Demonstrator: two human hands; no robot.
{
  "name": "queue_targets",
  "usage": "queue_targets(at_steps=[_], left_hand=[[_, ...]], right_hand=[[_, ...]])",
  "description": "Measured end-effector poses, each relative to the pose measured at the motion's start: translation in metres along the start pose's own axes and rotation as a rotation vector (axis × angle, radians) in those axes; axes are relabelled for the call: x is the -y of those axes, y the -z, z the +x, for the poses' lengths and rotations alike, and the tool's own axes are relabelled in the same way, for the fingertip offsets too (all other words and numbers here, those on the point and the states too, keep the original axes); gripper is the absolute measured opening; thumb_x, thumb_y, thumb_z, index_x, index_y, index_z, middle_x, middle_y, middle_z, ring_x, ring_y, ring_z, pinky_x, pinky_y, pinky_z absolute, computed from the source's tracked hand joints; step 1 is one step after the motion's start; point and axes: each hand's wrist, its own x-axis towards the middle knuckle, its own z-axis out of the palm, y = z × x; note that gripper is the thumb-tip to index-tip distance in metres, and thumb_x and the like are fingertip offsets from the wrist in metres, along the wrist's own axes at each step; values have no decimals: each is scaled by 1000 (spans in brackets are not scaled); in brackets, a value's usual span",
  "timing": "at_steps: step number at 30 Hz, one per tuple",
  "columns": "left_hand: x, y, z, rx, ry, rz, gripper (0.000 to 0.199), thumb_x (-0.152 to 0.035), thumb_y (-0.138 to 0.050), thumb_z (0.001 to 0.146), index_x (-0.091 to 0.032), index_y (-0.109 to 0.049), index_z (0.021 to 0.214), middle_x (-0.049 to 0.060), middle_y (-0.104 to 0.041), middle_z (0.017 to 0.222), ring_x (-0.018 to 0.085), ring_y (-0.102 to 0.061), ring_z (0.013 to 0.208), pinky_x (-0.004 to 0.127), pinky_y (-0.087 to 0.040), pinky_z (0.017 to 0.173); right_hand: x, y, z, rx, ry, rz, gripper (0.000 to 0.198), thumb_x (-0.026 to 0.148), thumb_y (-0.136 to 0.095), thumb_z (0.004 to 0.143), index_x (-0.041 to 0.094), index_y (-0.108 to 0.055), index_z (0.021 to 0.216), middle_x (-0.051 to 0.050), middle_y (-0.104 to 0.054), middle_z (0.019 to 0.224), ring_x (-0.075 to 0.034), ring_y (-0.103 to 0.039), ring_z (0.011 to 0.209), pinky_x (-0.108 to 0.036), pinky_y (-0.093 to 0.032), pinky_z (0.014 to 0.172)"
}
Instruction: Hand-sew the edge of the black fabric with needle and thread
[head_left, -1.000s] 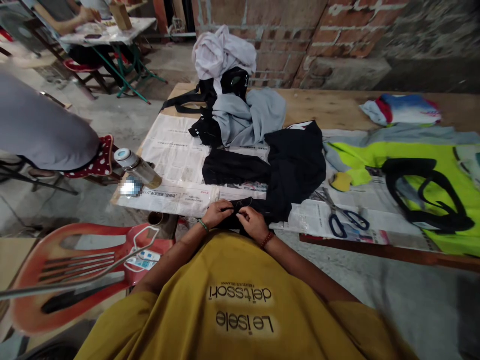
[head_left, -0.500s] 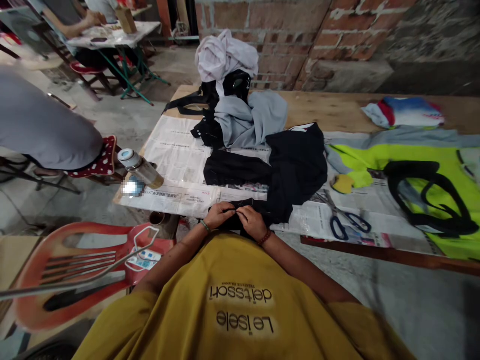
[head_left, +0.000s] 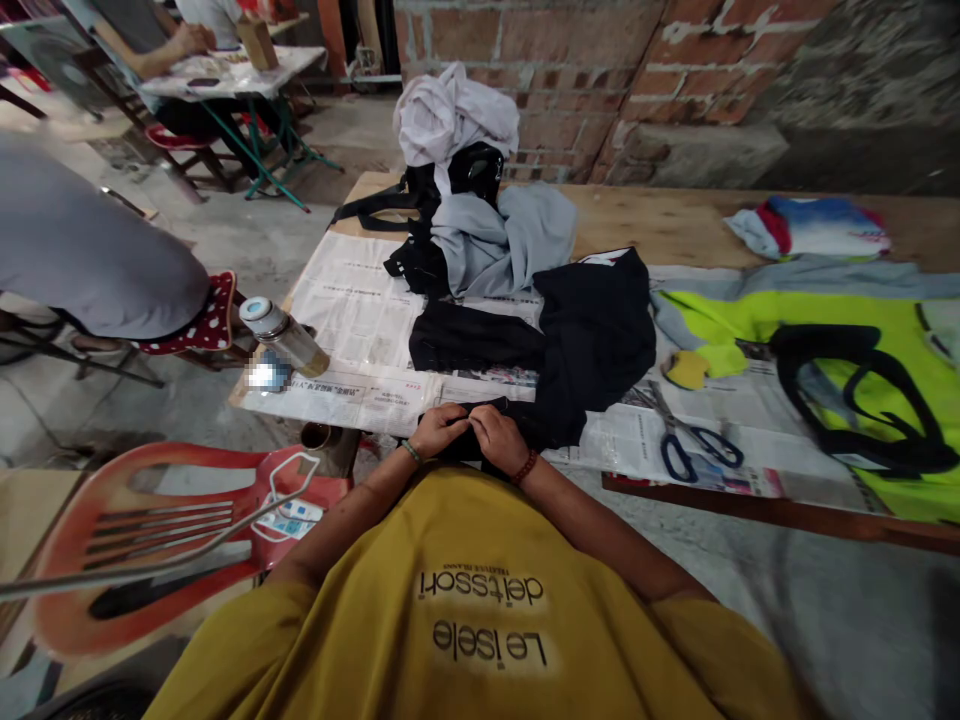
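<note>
A dark garment (head_left: 596, 335) lies at the front of the table, its near part hanging over the edge towards my lap. My left hand (head_left: 440, 430) pinches the black cloth with fingers closed. Right beside it, fingertips almost touching, my right hand (head_left: 499, 438) grips the same cloth. Whether anything small sits between the fingertips is too fine to tell. Just behind my hands a folded black piece of cloth (head_left: 476, 338) rests on newspaper. To the right lie dark-handled scissors (head_left: 694, 440) and a yellow piece (head_left: 686, 370).
A drink bottle (head_left: 285, 335) stands at the table's left corner. Grey cloth (head_left: 502, 240) and a white bundle (head_left: 454, 115) are piled behind. A neon-yellow garment (head_left: 720, 310) with black bands covers the right side. A red plastic chair (head_left: 150, 460) is at left; people sit beyond.
Both hands stay at the cloth; the right fingers have shifted slightly up and left, closer to the left fingertips. The rest looks unmoved apart from a slight camera shift.
</note>
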Motion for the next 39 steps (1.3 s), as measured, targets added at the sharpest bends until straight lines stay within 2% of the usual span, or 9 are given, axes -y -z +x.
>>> queue_targets(at_steps=[10,16,19,23,26,28,30,35,39], left_hand=[[3,-2,2,-56,20,54,15,-21,-52,80,-13,-63,74,1,-58,72,12,-54,71,23,-45,70],[6,-7,0,-27,-141,239,15,-19,-53,77,-13,-62,66,2,-57,68,13,-53,70,25,-44,71],[7,-7,0,-36,-179,233,19,-22,-50,81,-13,-63,71,2,-57,69,13,-53,69,25,-45,71],[8,-6,-2,-54,-175,189,17,-24,-51,81,-15,-65,78,2,-60,73,13,-56,72,25,-46,72],[10,-7,-3,-72,-115,152,14,-23,-54,79,-14,-65,75,3,-61,73,14,-57,72,25,-47,71],[11,-7,-4,-76,-67,142,13,-23,-55,78,-14,-65,77,3,-62,74,14,-57,72,26,-47,71],[10,-6,-3,-64,-61,141,13,-23,-56,78,-15,-66,80,3,-62,76,15,-57,74,27,-47,73],[4,-3,-2,-45,-125,141,19,-25,-53,82,-13,-63,71,3,-58,71,14,-54,70,26,-45,71],[0,-2,-2,-39,-106,123,19,-24,-53,82,-13,-63,70,3,-56,69,13,-52,68,25,-44,68]], right_hand=[[5,4,9,21,-25,33,17,20,-34,92,19,-48,83,-5,-56,76,-16,-55,70,-28,-46,65],[19,24,26,-43,-101,173,12,26,-38,91,20,-47,85,-6,-59,81,-17,-58,77,-30,-48,72],[26,35,40,-24,-290,404,10,32,-41,90,22,-44,88,0,-59,71,-13,-59,65,-29,-49,68],[31,34,53,-34,-597,952,20,43,-42,89,24,-37,93,6,-58,68,-9,-57,51,-23,-49,54],[33,33,60,49,-656,1238,30,43,-51,84,25,-36,103,7,-59,68,-10,-60,53,-25,-52,56],[33,36,65,140,-622,1246,34,39,-54,82,24,-39,109,6,-60,70,-11,-62,56,-28,-55,59],[30,43,70,178,-532,1085,27,36,-51,84,21,-47,106,2,-63,74,-13,-64,63,-31,-56,64],[3,68,82,59,-16,291,23,26,-41,91,19,-61,97,-7,-63,109,-17,-56,110,-42,-44,100],[-38,87,89,92,266,-67,25,20,-38,92,21,-62,101,-5,-61,116,-15,-48,120,-46,-34,109]])
